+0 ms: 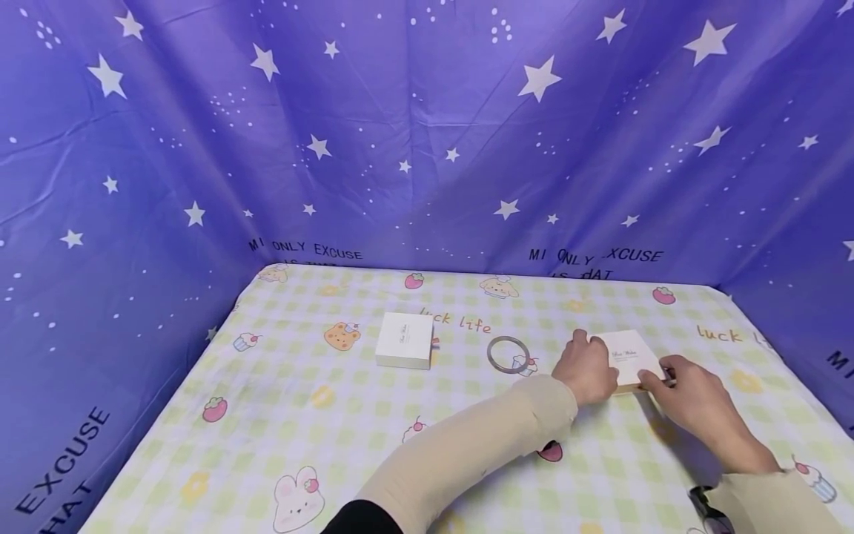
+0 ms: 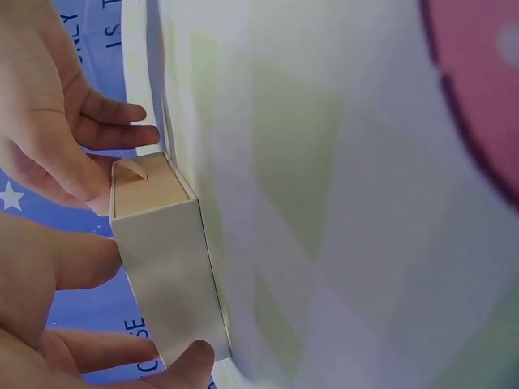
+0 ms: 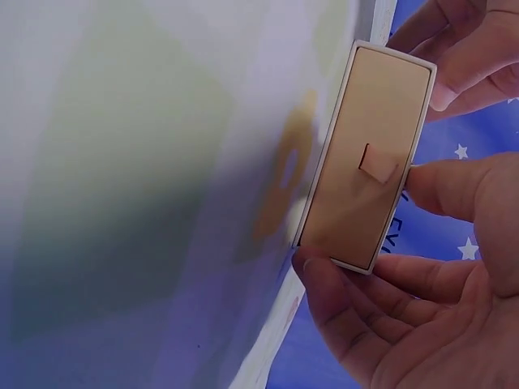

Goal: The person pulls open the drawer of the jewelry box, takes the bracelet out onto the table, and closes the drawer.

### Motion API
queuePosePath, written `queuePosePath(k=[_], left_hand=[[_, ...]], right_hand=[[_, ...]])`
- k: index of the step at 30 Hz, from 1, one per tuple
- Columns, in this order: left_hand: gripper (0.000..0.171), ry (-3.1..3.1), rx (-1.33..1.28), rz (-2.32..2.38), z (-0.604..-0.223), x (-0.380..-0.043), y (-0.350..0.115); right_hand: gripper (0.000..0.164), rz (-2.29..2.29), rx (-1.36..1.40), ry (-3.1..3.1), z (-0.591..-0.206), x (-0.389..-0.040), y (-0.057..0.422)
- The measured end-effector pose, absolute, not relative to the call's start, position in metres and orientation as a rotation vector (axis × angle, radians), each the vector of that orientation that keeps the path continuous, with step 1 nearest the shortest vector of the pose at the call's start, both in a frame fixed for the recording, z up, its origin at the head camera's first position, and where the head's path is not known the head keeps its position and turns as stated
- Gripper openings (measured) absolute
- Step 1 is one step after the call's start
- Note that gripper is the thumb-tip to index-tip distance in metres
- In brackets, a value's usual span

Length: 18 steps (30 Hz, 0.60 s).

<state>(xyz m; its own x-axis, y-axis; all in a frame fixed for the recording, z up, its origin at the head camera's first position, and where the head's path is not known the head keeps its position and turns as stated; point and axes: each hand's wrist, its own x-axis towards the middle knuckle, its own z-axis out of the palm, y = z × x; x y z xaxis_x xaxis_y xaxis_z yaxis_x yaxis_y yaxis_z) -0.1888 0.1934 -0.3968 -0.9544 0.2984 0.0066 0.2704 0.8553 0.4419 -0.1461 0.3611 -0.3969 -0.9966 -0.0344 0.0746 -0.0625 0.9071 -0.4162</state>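
Note:
A white drawer box (image 1: 627, 357) with small printed writing lies at the right of the table between both hands. My left hand (image 1: 587, 371) holds its left side, fingers over the top edge. From the right, my right hand (image 1: 697, 397) grips it, the thumb on the top near the front edge. In the right wrist view the tan drawer front (image 3: 357, 194) with a small pull tab (image 3: 378, 164) looks closed, flush with the sleeve. What the box contains is hidden. A grey bangle (image 1: 490, 357) lies flat, left of my left hand.
A second white box (image 1: 405, 337) with similar writing stands left of the bangle. A checked cloth with cartoon prints covers the table (image 1: 267, 423). Blue star-patterned curtains (image 1: 414, 148) hang behind and at both sides.

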Motion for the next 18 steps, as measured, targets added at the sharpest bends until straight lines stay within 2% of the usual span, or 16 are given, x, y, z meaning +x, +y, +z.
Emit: queuePosePath(k=[7, 18], left_hand=[[0.036, 2.973, 0.431, 0.739, -0.396, -0.184, 0.189], [0.034, 3.006, 0.446, 0.715, -0.397, -0.181, 0.183]], right_hand=[[0.036, 0.642, 0.098, -2.968, -0.398, -0.145, 0.357], [0.030, 0.618, 0.117, -2.920, -0.399, -0.144, 0.352]])
